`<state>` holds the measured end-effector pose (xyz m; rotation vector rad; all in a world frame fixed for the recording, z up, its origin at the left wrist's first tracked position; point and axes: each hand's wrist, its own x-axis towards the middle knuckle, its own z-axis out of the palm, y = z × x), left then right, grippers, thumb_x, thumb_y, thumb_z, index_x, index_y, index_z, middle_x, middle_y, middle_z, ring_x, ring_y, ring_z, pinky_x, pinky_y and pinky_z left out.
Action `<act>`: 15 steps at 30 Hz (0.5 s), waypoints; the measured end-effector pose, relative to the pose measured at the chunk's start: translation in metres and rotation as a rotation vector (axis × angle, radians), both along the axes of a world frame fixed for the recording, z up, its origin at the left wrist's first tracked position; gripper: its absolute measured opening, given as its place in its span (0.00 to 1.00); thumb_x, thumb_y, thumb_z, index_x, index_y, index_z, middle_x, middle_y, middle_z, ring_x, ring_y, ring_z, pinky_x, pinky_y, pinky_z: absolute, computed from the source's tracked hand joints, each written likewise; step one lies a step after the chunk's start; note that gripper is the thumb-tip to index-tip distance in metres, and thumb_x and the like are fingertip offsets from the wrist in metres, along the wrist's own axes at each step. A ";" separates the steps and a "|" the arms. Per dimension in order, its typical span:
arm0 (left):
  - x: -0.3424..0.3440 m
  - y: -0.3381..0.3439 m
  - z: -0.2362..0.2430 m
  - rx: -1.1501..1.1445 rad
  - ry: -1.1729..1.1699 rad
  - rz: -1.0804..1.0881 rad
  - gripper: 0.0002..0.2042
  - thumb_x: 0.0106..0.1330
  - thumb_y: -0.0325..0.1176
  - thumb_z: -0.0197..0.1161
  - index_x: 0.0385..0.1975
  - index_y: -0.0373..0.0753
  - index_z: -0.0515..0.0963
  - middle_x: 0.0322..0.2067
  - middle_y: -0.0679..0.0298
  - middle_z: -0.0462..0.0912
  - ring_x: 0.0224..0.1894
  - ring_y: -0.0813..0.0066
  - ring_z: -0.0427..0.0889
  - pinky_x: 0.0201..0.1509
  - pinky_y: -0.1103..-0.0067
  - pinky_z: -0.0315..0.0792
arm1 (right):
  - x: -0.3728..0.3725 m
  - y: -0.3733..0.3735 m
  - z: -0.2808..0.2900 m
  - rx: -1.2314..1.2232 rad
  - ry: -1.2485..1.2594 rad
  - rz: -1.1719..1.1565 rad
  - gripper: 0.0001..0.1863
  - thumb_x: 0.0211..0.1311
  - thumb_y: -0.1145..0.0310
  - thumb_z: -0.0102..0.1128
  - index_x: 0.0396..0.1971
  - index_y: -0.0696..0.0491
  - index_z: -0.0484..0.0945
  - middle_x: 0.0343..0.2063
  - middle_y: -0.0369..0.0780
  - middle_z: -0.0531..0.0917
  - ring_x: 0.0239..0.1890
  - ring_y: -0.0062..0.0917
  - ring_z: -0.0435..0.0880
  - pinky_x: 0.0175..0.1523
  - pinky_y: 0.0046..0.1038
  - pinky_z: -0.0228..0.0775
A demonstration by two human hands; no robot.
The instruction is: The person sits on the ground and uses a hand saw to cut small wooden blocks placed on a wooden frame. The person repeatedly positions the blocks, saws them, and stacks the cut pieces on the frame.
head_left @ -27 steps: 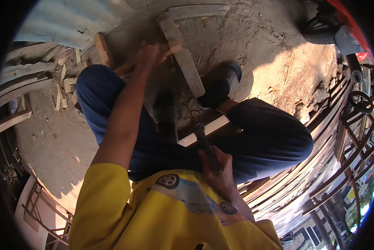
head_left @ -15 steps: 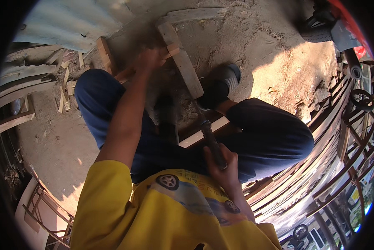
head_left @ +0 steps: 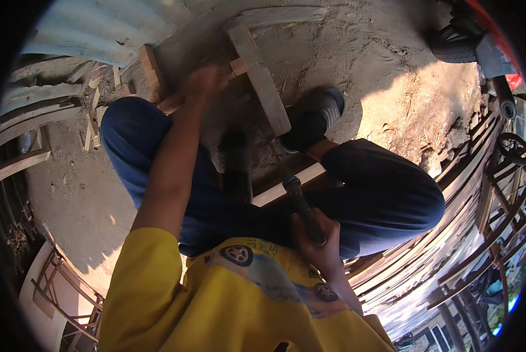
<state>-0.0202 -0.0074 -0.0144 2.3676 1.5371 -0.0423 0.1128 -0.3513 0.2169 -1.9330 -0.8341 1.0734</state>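
My left hand [head_left: 207,85], slightly blurred, is closed on a wooden piece [head_left: 237,67] that meets a longer pale board [head_left: 259,82] lying on the ground in front of me. My right hand [head_left: 317,236] grips the dark handle [head_left: 303,210] of a tool low in front of my body, between my bent legs. Its thin metal shaft points up and forward toward the lower end of the board; whether it touches anything is unclear. A short wooden block [head_left: 152,73] stands left of my left hand. My feet, in dark sandals, rest either side below the board.
A corrugated metal sheet [head_left: 87,32] and wood scraps [head_left: 92,120] are at the upper left. Long stacked planks [head_left: 403,258] run along the right. A wheel [head_left: 450,47] and red object lie at the upper right, a chair-like frame [head_left: 63,293] at the lower left.
My right hand and the tool have moved slightly to the right, and the thin shaft now shows, angled forward. My left hand stays on the wood with slight movement.
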 end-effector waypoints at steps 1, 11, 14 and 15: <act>0.004 -0.001 0.007 0.000 0.046 -0.038 0.18 0.52 0.44 0.67 0.38 0.39 0.76 0.33 0.53 0.83 0.40 0.55 0.82 0.44 0.62 0.75 | 0.004 -0.003 0.000 -0.041 0.004 0.036 0.10 0.57 0.74 0.62 0.20 0.57 0.71 0.10 0.34 0.69 0.15 0.08 0.65 0.18 0.21 0.53; -0.007 0.004 0.014 -0.106 -0.014 -0.115 0.24 0.53 0.48 0.66 0.44 0.38 0.74 0.36 0.52 0.82 0.43 0.53 0.81 0.49 0.63 0.73 | 0.004 0.002 0.007 -0.037 -0.052 0.036 0.10 0.58 0.73 0.61 0.20 0.59 0.73 0.09 0.32 0.69 0.15 0.07 0.64 0.17 0.18 0.52; -0.008 -0.002 0.021 -0.082 -0.247 -0.072 0.27 0.54 0.50 0.66 0.47 0.36 0.73 0.42 0.50 0.80 0.48 0.52 0.79 0.51 0.64 0.71 | 0.007 0.002 0.008 -0.069 -0.074 0.042 0.09 0.57 0.74 0.62 0.21 0.58 0.73 0.10 0.35 0.70 0.15 0.09 0.66 0.18 0.21 0.56; -0.011 -0.002 0.031 -0.051 -0.336 0.003 0.28 0.55 0.51 0.65 0.48 0.36 0.72 0.44 0.49 0.79 0.49 0.52 0.78 0.52 0.65 0.71 | 0.008 0.001 0.010 -0.105 -0.071 0.041 0.08 0.57 0.74 0.62 0.22 0.58 0.73 0.10 0.37 0.71 0.14 0.10 0.67 0.18 0.22 0.57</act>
